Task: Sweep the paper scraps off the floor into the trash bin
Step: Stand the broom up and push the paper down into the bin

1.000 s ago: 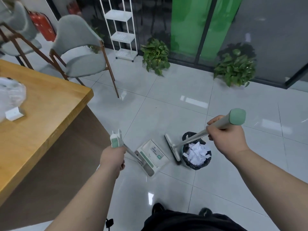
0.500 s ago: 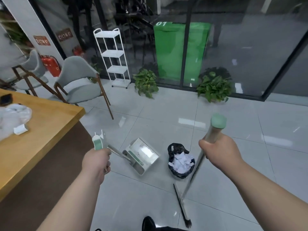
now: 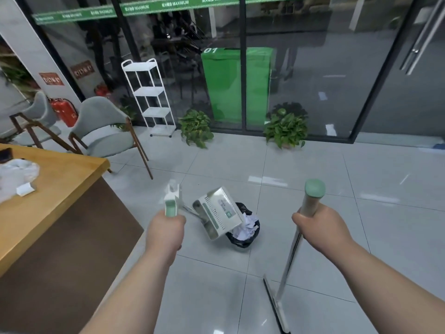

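While clenched left hand (image 3: 165, 231) fingers hold the white plastic dustpan (image 3: 220, 212) tilted, evidently emptying into the black-lined trash bin (image 3: 240, 242), clenched right hand (image 3: 317, 225) grounds the green-capped broom (image 3: 287, 261).

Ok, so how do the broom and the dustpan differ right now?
The dustpan is lifted and tilted at the trash bin, while the broom has its head on the floor nearer the person. The left hand grips the dustpan's handle; the right hand grips the broom's pole. The dustpan ends in a wide white tray, the broom in a thin dark strip. Both have pale green handle tops.
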Available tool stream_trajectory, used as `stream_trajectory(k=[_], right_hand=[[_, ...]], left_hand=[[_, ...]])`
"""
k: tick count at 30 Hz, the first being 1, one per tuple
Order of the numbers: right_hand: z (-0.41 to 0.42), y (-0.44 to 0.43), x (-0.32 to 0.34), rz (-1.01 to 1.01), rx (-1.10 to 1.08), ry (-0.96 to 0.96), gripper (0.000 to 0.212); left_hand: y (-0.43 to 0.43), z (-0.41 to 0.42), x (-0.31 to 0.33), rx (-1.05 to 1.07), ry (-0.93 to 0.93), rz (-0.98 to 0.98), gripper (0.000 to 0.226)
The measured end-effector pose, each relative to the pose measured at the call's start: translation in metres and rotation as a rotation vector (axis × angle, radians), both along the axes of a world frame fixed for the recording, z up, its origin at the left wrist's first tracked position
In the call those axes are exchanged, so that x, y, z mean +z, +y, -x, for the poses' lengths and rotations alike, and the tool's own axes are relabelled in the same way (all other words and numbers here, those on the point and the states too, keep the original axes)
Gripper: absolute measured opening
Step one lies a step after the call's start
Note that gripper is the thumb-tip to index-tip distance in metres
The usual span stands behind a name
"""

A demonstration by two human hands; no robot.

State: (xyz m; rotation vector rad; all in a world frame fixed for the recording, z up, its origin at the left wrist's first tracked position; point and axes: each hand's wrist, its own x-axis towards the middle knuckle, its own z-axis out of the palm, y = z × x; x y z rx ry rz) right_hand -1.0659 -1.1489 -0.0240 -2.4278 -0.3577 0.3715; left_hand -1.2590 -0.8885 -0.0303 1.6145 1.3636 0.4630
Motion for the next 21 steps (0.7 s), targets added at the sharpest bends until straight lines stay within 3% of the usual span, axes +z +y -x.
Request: stream_trajectory(k=[8,11,15,21], right_hand=[[0.01,-0.02,-0.003,-0.018,-0.073,0.037,0.026],[0.009,-0.025,-0.007,-0.029,-0.092,0.062,0.022],[0.006,-0.026,-0.017,-0.051,-0.106,0.082,0.017],[0.006,-0.023,-0.029,-0.023,-0.088,0.114,0.016]], left_hand=[[-0.042,-0.018,-0.03,-0.428,0.41,-0.392,0.005],[-0.045,-0.02,-0.044,-0.573,0.528,-0.483,0.02],[-0.043,-0.015,-0.054,-0.7,0.597,-0.562,0.01],[-0.043,-0.008,-0.062,-0.81,0.663,-0.678,0.012]])
